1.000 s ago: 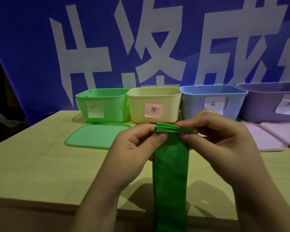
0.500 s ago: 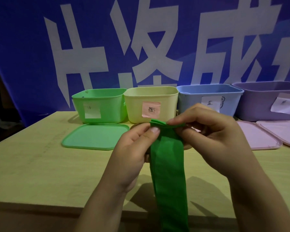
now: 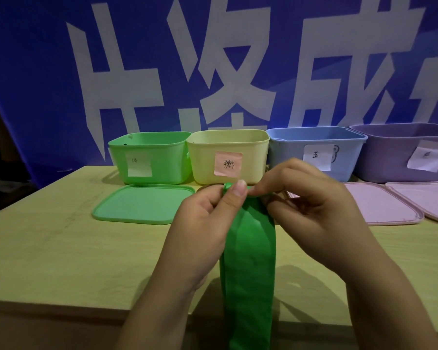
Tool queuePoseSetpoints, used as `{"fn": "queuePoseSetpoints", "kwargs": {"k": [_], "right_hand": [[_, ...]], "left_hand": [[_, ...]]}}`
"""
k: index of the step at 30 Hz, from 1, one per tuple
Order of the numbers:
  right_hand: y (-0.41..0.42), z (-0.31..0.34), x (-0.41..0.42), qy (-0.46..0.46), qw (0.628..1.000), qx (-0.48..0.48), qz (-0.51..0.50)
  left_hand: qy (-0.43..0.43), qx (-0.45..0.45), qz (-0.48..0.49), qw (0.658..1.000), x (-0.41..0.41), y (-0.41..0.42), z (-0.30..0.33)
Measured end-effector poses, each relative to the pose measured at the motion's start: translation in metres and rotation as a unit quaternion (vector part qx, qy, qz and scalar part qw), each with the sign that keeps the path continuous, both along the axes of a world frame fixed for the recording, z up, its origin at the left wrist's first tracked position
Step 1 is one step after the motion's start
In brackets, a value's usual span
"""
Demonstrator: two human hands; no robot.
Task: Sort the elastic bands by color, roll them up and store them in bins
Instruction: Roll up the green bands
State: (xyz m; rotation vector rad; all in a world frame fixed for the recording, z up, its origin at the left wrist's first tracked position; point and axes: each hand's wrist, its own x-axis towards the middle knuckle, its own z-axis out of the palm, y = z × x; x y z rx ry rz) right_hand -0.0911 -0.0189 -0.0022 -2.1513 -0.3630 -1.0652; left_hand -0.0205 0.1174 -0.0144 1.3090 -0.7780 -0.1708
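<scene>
While both hands work at the top end of the green elastic band, the roll looks barely begun, and that is where I would expect trouble. The left hand pinches the folded end between thumb and fingers, and the right hand pinches the same end from the other side with its fingers curled in; the rest of the band hangs straight down past the near edge of the table and out of view. Stretchy rubber like this probably wants to spring open, so a loose pinch could let the first turns unwind. The long free tail could also twist or drag the roll crooked, leaving a cone rather than a tidy coil. Far across the table stand four open bins, from left to right: green bin, yellow bin, blue bin and purple bin. Each carries a handwritten paper label; the blue one reads 蓝, the pink note on the yellow bin looks like 粉, and the other two are too faint to read. A green lid lies flat just before the green bin, so it should not block the drop. Large white characters fill the blue banner behind, cut off by the frame.
</scene>
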Motion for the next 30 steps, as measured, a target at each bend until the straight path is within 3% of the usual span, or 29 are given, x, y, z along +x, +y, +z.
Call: {"fn": "queuePoseSetpoints", "kwargs": {"k": [4,9,12,15,21,30], "right_hand": [[-0.001,-0.001,-0.003,0.048,0.993,0.095,0.059],[-0.002,0.008,-0.013,0.088,0.947,0.281,0.126],[0.000,0.018,-0.016,0.138,0.977,0.151,0.063],[0.004,0.022,-0.017,0.173,0.983,0.056,0.032],[0.001,0.012,-0.010,0.043,0.994,-0.079,-0.065],[0.003,0.022,-0.001,-0.052,0.987,-0.128,-0.087]], "left_hand": [[-0.014,0.000,-0.014,1.000,0.003,0.003,0.000],[-0.060,0.017,-0.010,0.998,0.002,0.006,0.003],[-0.082,0.025,-0.009,0.996,0.001,0.007,0.003],[-0.095,0.037,-0.006,0.995,0.000,0.007,0.002],[-0.113,0.039,-0.002,0.993,-0.002,0.008,0.006],[0.089,-0.032,-0.113,0.989,0.006,0.005,0.015]]}}
